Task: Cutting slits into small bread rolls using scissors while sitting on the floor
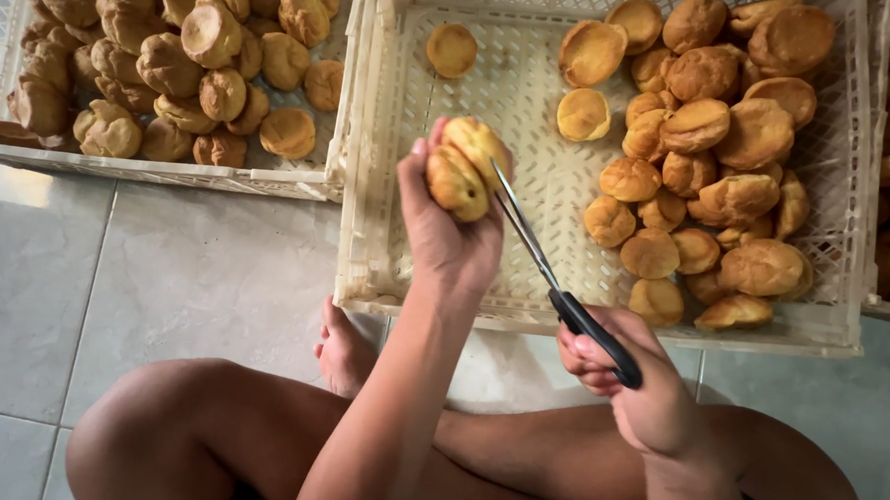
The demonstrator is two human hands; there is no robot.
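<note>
**Head view: puff in one hand, scissors in the other**

Head camera looks down past my crossed legs on the tiled floor (164, 268). My left hand (451, 235) is raised over the near left corner of the middle crate (368, 177), and its fingers (415, 174) are curled shut around a golden puff (466, 167), thumb on one side, the rest cupping it from behind. The puff looks already parted along its side, the two halves gaping a little. My right hand (629, 383) is closed through the black loops of the scissors (549, 275), whose blades run up and left, with the tip touching the puff at the split.

I judge the puff to be very light, with a thin, dry crust and a hollow inside, so it should crush or crumble under a hard squeeze. A loose cradle around the rounded base suits it best, keeping fingertips clear of the seam where the blades meet it.

More puffs are piled along the right side of the middle crate (729, 162), with a few lying open-faced near its far edge. The left crate (168, 173), standing against it at the far left of the floor, is heaped with darker, uncut puffs (163, 58).
</note>
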